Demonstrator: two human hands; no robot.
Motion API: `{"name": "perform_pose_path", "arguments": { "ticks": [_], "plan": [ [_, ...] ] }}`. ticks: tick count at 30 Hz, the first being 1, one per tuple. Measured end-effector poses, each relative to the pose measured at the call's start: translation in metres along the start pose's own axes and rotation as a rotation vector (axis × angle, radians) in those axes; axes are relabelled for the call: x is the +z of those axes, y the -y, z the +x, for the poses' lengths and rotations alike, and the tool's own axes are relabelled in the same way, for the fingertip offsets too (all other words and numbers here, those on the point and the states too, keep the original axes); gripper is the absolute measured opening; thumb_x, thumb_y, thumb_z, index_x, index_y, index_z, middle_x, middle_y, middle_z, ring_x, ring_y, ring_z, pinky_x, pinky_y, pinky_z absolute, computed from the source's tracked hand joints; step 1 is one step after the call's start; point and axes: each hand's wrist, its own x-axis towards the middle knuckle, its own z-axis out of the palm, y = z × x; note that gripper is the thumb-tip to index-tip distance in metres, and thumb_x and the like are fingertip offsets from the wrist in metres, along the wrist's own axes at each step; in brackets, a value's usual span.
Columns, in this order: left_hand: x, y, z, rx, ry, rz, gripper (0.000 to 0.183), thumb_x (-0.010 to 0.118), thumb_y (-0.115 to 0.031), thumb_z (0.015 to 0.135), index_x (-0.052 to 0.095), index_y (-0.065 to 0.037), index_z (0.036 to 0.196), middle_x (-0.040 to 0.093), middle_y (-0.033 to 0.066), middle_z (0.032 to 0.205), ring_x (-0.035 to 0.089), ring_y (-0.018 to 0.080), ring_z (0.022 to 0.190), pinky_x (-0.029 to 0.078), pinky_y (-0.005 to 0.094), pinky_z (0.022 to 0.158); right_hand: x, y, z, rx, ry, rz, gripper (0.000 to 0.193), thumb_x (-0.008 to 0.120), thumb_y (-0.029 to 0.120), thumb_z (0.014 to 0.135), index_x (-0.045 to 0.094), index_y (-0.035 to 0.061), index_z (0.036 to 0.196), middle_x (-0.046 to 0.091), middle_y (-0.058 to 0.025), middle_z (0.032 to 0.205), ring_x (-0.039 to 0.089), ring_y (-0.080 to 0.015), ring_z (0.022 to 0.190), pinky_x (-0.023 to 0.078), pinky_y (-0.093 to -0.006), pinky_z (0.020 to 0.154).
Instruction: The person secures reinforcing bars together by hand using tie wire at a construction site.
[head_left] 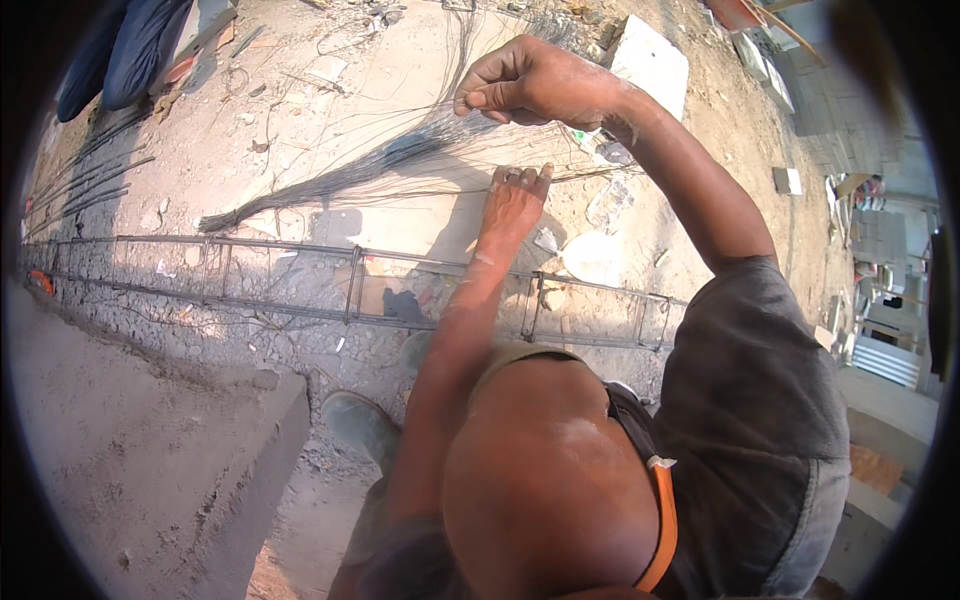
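Observation:
A long bundle of thin dark binding wire (340, 175) lies fanned out on the dusty ground. My right hand (530, 85) is raised above it, closed in a fist, with its thumb and fingers pinching a few strands pulled up from the bundle. Lower down, my left hand (515, 200) reaches forward, its fingertips bent over thin strands that run across the ground at the bundle's near edge. Both arms stretch out over a rebar cage (350, 285).
The rebar cage runs left to right in a shallow trench. A concrete ledge (180, 440) is at lower left, and my boot (360, 425) stands beside it. Loose rods (85, 190) lie at left, another person's blue-trousered legs (130, 50) at top left, and a white block (650, 60) beyond.

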Motion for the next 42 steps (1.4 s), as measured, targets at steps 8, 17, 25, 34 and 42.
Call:
{"name": "perform_pose_path", "arguments": {
  "ticks": [8, 17, 25, 34, 42],
  "plan": [
    [-0.005, 0.0, 0.0, 0.019, -0.214, -0.144, 0.027, 0.052, -0.007, 0.08, 0.058, -0.007, 0.106, 0.062, 0.0124, 0.097, 0.063, 0.0291, 0.09, 0.047, 0.0426, 0.082, 0.003, 0.002, -0.006, -0.028, -0.235, -0.484, 0.018, 0.058, 0.011, 0.092, 0.067, -0.0034, 0.099, 0.064, -0.0096, 0.075, 0.058, -0.0159, 0.065, 0.047, -0.031, 0.061],
    [0.007, -0.001, -0.007, -0.126, -0.142, -0.58, 0.016, 0.049, -0.01, 0.086, 0.061, -0.005, 0.096, 0.064, 0.0148, 0.098, 0.062, 0.027, 0.094, 0.048, 0.0386, 0.081, 0.043, -0.046, 0.017, -0.06, 0.066, -0.966, 0.014, 0.059, 0.012, 0.084, 0.066, 0.0006, 0.089, 0.063, -0.0235, 0.082, 0.061, -0.0409, 0.078, 0.048, -0.0445, 0.067],
    [0.02, 0.016, -0.011, -0.107, -0.267, -0.276, 0.011, 0.048, -0.001, 0.078, 0.055, -0.003, 0.087, 0.062, 0.0188, 0.083, 0.061, 0.0387, 0.08, 0.047, 0.0475, 0.069, -0.005, 0.06, 0.017, -0.246, -0.324, -0.865, 0.016, 0.059, 0.01, 0.088, 0.067, -0.0025, 0.093, 0.067, -0.0216, 0.086, 0.066, -0.0335, 0.078, 0.05, -0.0394, 0.07],
    [-0.014, 0.006, -0.005, -0.009, 0.073, -0.308, 0.014, 0.051, -0.013, 0.087, 0.063, -0.007, 0.093, 0.066, 0.0178, 0.079, 0.064, 0.0373, 0.077, 0.048, 0.047, 0.068, -0.012, 0.01, 0.063, -0.143, 0.015, -0.799, 0.016, 0.06, 0.012, 0.082, 0.066, -0.0032, 0.081, 0.063, -0.0123, 0.065, 0.058, -0.0175, 0.06, 0.048, -0.0354, 0.059],
    [0.013, 0.01, -0.032, -0.039, 0.105, -0.229, 0.019, 0.055, -0.022, 0.088, 0.063, -0.008, 0.098, 0.066, 0.0162, 0.088, 0.064, 0.0349, 0.086, 0.047, 0.0436, 0.082, -0.128, 0.06, 0.03, -0.04, -0.723, -0.803, 0.021, 0.061, 0.018, 0.083, 0.07, -0.0012, 0.087, 0.068, -0.0149, 0.074, 0.064, -0.0208, 0.068, 0.049, -0.0371, 0.061]
  ]
}}
